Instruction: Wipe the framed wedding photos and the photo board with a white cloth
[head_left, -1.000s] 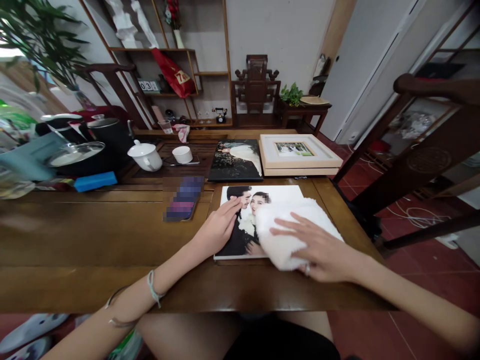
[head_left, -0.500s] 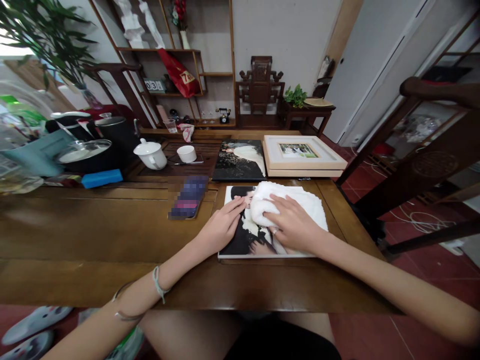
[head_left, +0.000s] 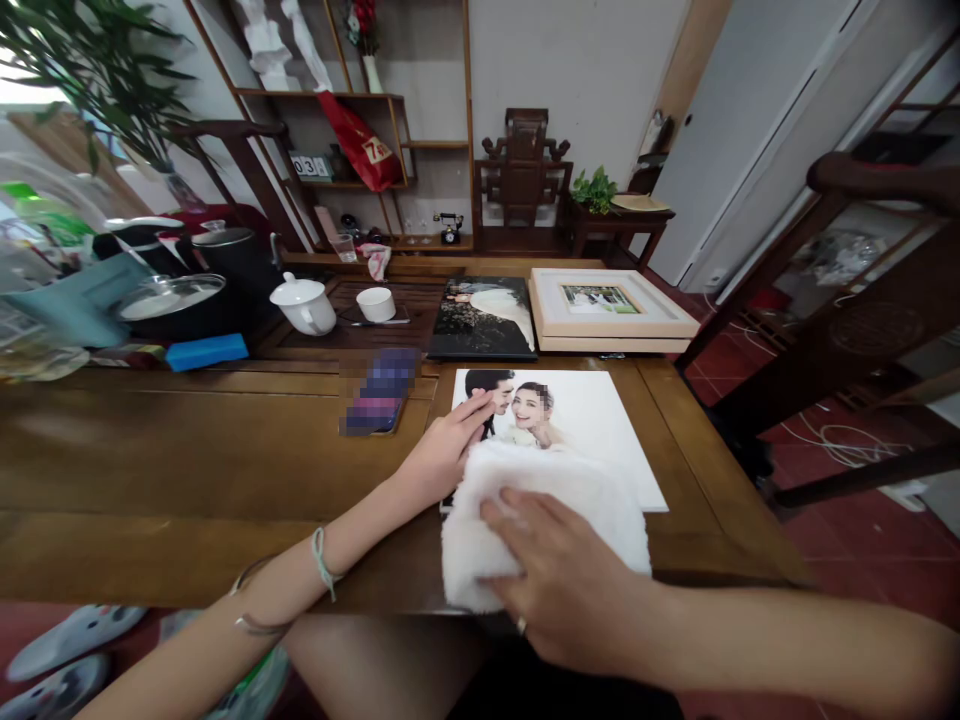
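In the head view a white-edged photo panel [head_left: 615,430] lies flat near the table's front edge, printed with two people. Resting on its left side is my left hand [head_left: 448,445], fingers stretched out and nothing in it. My right hand [head_left: 559,570] grips a fluffy white cloth [head_left: 480,500] at the panel's near edge. The cloth covers the lower part of the picture and reaches over the front of the table. Some of the right fingers are slightly blurred.
Behind the panel lie a dark photo panel [head_left: 484,318] and light wooden picture frames [head_left: 615,310]. A phone [head_left: 381,392] is to the left, with a blue block [head_left: 206,353], a lidded white cup [head_left: 304,303], a small white bowl [head_left: 375,304] and pots [head_left: 176,305] beyond.
My right hand has drawn the cloth from the panel's upper part toward me, uncovering the two printed faces. My left hand has stayed in almost the same place.
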